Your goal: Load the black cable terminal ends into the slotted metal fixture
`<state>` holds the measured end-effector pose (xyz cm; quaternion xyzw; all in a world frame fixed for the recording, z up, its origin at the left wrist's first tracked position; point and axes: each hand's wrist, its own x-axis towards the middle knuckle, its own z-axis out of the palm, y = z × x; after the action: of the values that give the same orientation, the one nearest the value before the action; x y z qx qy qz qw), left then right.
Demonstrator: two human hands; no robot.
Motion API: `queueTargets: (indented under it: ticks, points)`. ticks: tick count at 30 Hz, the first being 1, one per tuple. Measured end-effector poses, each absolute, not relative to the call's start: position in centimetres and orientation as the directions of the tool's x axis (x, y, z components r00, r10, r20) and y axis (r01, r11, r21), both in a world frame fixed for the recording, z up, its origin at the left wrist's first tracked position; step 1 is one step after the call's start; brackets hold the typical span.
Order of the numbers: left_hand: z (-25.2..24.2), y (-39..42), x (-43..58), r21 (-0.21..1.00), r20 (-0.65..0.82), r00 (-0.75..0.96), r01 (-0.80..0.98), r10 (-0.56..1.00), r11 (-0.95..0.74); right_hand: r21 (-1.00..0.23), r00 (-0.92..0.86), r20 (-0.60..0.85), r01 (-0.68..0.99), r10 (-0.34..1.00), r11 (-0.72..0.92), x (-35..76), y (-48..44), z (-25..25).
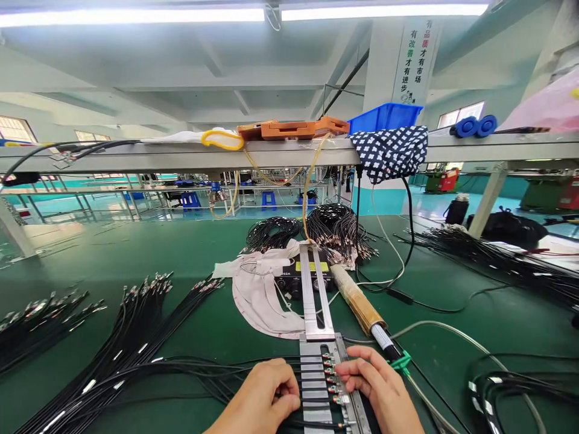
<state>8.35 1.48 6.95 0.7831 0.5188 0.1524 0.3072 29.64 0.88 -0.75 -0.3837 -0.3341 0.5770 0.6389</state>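
Note:
My left hand [269, 392] is at the left side of a slotted metal fixture [312, 366]. Its thumb and fingers are curled together round a thin black cable, the grip itself partly hidden. My right hand [380, 386] lies at the fixture's right edge, fingers slightly bent and apart, their tips by the small metal connectors [333, 381]. Several black cables [221, 364] run in from the left and lie side by side across the fixture, connector ends to the right. A slotted metal plate [312, 289] extends from the fixture's far end, in front of a black box [293, 283].
Black cable bundles [145, 319] lie left on the green table [194, 319], with coiled cables [332, 226] behind. Pale cloth [253, 301] surrounds the box. A tape-wrapped handle tool [359, 298] lies right. A shelf rail [181, 158] crosses above, holding a blue bin [384, 117].

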Motion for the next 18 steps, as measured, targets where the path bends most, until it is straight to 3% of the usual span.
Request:
queueTargets:
  ticks: [8,18]
  points:
    - [7.06,1.39,8.33,0.596,-0.081,0.381,0.759,0.921,-0.262,-0.875,0.143,-0.014,-0.481,0.99,0.057,29.55,0.57,-0.31]
    - [6.15,1.1,8.78,0.324,-0.114,0.41,0.876,0.905,-0.356,-0.884,0.159,-0.009,-0.462,0.987,0.066,29.51,0.39,-0.09]
